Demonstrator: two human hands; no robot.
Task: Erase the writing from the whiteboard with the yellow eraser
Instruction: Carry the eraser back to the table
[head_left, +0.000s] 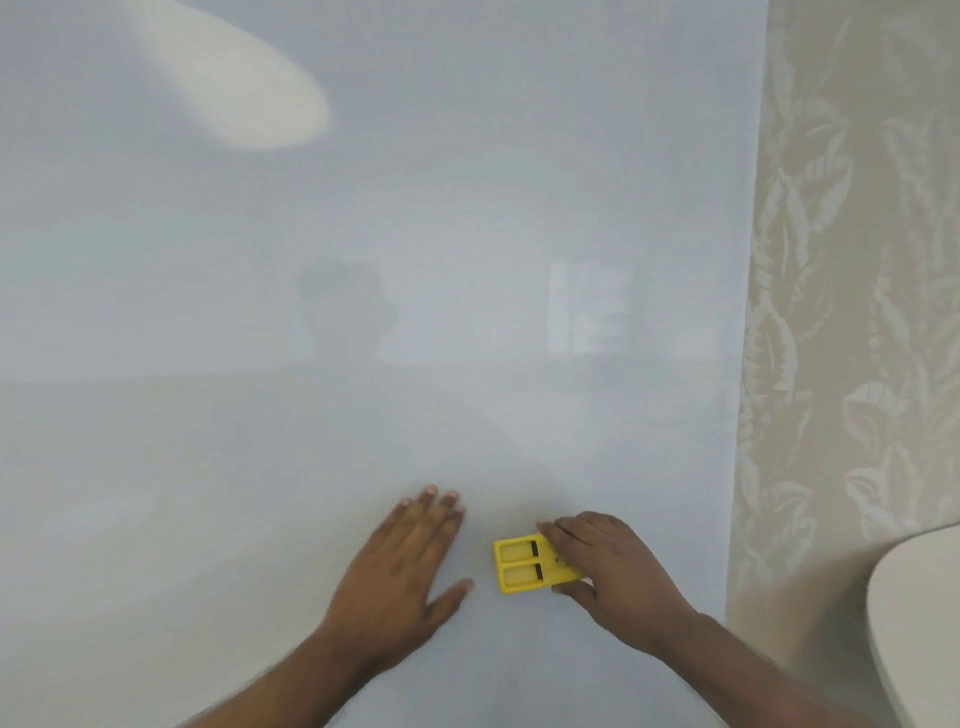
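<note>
Here, glossy whiteboard (363, 312) seen blank, reflections faint. Yellow eraser (524, 565) pressed on board low down, pinched by right hand (608, 566). Left hand (400, 566) laid flat, fingers spread, just beside. Leaf-patterned wallpaper (857, 260) at right.

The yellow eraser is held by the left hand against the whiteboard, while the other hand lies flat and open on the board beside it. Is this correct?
Not quite: the head view shows the right hand holding the yellow eraser against the whiteboard. It is the left hand that lies flat and open on the board beside it.
</note>
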